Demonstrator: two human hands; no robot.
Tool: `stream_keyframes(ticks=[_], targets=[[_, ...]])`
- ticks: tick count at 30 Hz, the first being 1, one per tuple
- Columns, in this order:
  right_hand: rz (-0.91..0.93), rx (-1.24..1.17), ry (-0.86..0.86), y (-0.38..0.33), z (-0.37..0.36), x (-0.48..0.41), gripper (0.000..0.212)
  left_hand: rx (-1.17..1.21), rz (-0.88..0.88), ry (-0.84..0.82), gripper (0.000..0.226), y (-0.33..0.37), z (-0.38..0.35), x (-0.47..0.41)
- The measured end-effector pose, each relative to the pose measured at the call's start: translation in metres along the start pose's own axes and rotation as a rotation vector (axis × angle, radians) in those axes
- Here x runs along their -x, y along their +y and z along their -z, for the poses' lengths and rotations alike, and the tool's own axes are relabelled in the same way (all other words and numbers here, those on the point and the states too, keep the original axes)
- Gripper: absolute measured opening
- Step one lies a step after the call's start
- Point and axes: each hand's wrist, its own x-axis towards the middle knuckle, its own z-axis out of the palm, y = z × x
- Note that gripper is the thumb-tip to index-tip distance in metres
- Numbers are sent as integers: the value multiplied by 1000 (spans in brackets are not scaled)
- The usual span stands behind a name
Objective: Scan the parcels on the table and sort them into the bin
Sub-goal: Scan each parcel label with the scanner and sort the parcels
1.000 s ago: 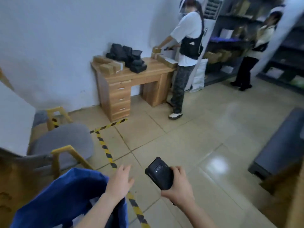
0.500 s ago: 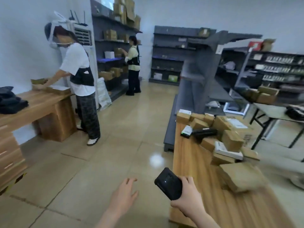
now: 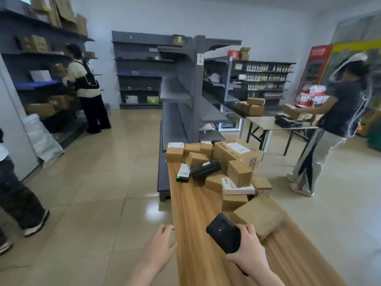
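A long wooden table (image 3: pixel 198 207) runs away from me, piled at its far half with several brown cardboard parcels (image 3: pixel 237 153), a black box (image 3: pixel 205 169) and a white box (image 3: pixel 237 187). A flat brown parcel (image 3: pixel 258 216) lies nearest me. My right hand (image 3: pixel 247 251) grips a black handheld scanner (image 3: pixel 223 233) above the table's near end, just short of that flat parcel. My left hand (image 3: pixel 158 248) hovers at the table's left edge with fingers loosely spread and nothing in it. No bin is in view.
A grey shelving unit (image 3: pixel 185 96) stands right behind the table's far end. One person works at a second table (image 3: pixel 268 123) on the right. Another stands at wall shelves (image 3: pixel 41 79) on the left. A third person's legs (image 3: pixel 18 203) are at the left edge.
My view has swung right, from the blue bin and the wooden desk to the parcel table. Both hands now sit over the table's near end, the scanner still in my right hand.
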Motion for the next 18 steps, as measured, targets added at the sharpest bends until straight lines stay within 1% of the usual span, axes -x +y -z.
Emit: stream_keyframes(ticks=[2, 5, 9, 14, 18], targets=[[-51, -9, 11, -8, -5, -24, 84, 8, -11, -33, 39, -10, 6, -37], [-122, -5, 35, -22, -11, -60, 87, -46, -70, -70, 38, -19, 14, -89], [-200, -22, 64, -31, -21, -98, 86, -62, -158, -85, 40, -27, 19, -152], [-277, -35, 61, -28, -27, -146, 88, -78, -230, -140, 44, -19, 10, -216], [-302, -54, 48, -24, -25, -183, 92, -127, -226, -171, 44, -6, 8, -257]])
